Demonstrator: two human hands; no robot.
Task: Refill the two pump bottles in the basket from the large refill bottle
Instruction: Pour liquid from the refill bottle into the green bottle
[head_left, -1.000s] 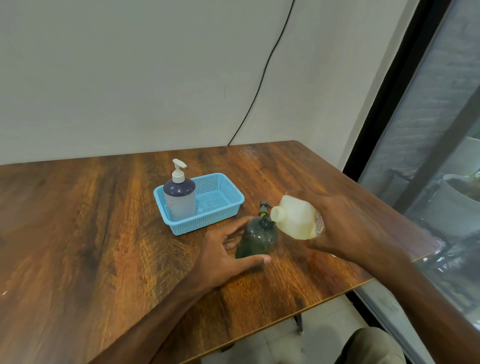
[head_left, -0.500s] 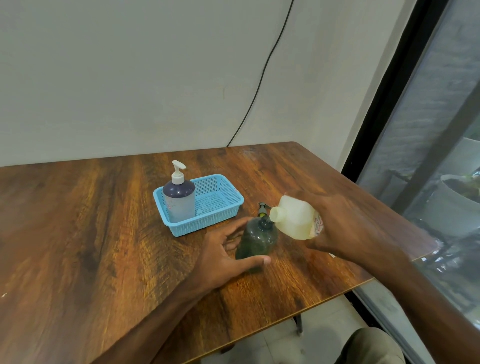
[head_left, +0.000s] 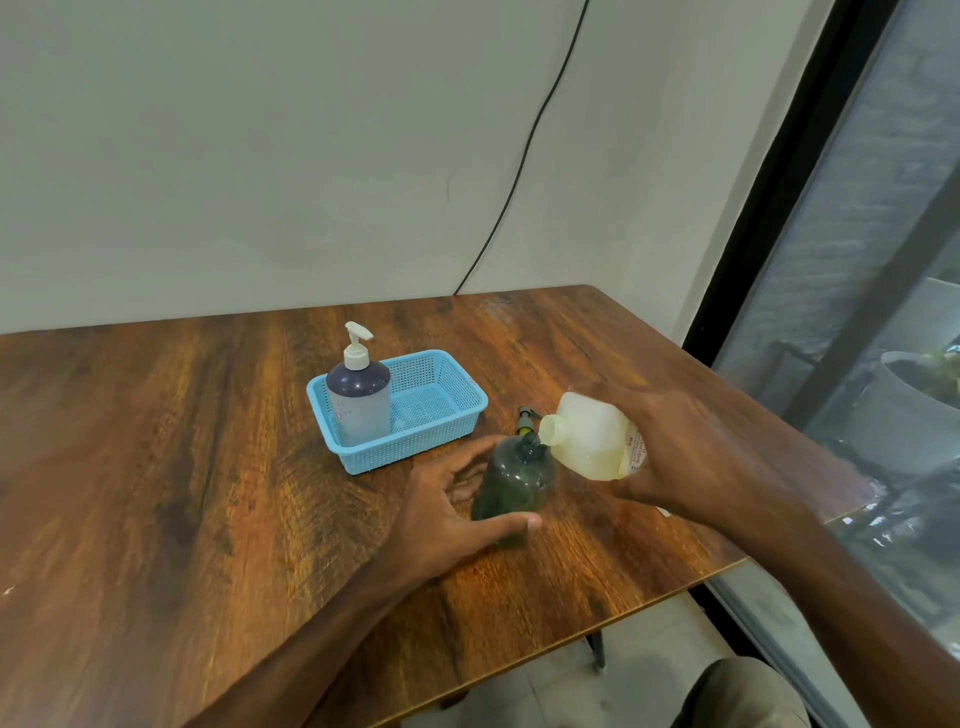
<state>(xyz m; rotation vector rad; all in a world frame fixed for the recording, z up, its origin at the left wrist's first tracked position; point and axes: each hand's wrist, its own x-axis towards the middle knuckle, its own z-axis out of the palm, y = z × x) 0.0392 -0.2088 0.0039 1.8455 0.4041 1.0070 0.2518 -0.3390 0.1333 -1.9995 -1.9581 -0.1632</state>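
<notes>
On wooden table (head_left: 156, 467) by pale wall, left hand (head_left: 441, 512) grips green bottle (head_left: 514, 475), right hand (head_left: 675, 457) grips tilted refill bottle (head_left: 587, 441)

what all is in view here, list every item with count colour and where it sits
wooden table: 1, dark brown, fills the lower frame
blue plastic mesh basket: 1, light blue, mid table
white-pump bottle: 1, dark top, pale body, upright in basket's left end
dark green open bottle: 1, on table in front of basket
removed pump head: 1, dark, on table behind green bottle
pale yellow refill bottle: 1, tilted, spout at green bottle's mouth
black cable: 1, on wall
left hand: steadies green bottle
right hand: holds refill bottle
</notes>
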